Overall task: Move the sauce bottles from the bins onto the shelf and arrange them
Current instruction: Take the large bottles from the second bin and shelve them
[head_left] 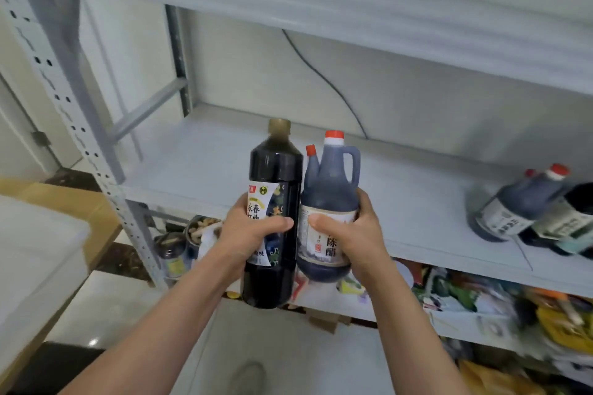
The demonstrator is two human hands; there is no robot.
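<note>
Before the shelf [192, 163], left hand [253, 228] grips a tall dark bottle [276, 170], right hand [349, 234] a handled vinegar jug [330, 176], both unplaced; other bottles [519, 205] already stand shelved.

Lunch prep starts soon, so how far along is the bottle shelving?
Done: a red-capped jug and a second bottle sit at the right end of the shelf. In hand: the left hand grips a tall dark bottle, the right hand a handled jug, both unplaced. Left: setting these down and arranging; how many more remain cannot be told.
</note>
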